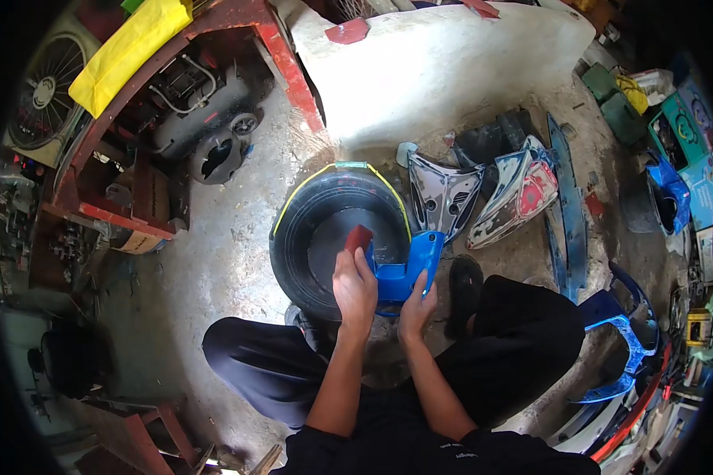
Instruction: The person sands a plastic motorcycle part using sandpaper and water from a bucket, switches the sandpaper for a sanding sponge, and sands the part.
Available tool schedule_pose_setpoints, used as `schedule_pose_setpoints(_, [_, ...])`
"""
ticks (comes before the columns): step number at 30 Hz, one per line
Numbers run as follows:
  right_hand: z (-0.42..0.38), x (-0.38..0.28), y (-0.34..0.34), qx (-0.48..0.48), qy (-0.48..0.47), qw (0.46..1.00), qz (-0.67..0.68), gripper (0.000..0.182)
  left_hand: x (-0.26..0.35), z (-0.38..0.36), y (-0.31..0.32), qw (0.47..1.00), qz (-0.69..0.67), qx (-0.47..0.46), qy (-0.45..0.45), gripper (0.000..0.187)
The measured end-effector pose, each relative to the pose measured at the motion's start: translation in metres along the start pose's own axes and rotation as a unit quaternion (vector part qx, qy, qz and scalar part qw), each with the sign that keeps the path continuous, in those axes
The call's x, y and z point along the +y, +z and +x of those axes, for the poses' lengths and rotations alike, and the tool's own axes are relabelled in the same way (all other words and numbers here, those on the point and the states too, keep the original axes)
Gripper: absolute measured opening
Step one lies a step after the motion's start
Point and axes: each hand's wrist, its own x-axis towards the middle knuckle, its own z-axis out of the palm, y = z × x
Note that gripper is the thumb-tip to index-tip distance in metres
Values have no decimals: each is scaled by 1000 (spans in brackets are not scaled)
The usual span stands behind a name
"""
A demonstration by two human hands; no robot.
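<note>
Workshop floor, left hand (355,286) gripping red pad (359,236), right hand (416,305) clasping blue panel (408,269) — over tyre (309,229).

I see bare concrete floor (230,237); red metal frame (285,63) stands left of whitewashed wall (451,63), daylit.

A red metal frame (281,59) stands at the upper left with a yellow cloth (127,47) draped over it and what looks like an air compressor (194,99) underneath. Scooter body panels (515,186) lie on the concrete floor (222,245) to the right, near a white slab (444,67) and teal boxes (685,127).
</note>
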Motion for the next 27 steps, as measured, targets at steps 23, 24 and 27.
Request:
schedule_pose_setpoints(23, [1, -8, -2, 80, 42, 993, 75, 36, 54, 96, 122, 869, 259, -225, 358, 28])
schedule_pose_setpoints(24, [4, -12, 1, 84, 35, 992, 86, 36, 60, 105, 122, 873, 249, -204, 366, 28])
schedule_pose_setpoints(27, [10, -25, 3, 69, 17, 995, 75, 35, 92, 149, 122, 880, 222, -262, 328, 29])
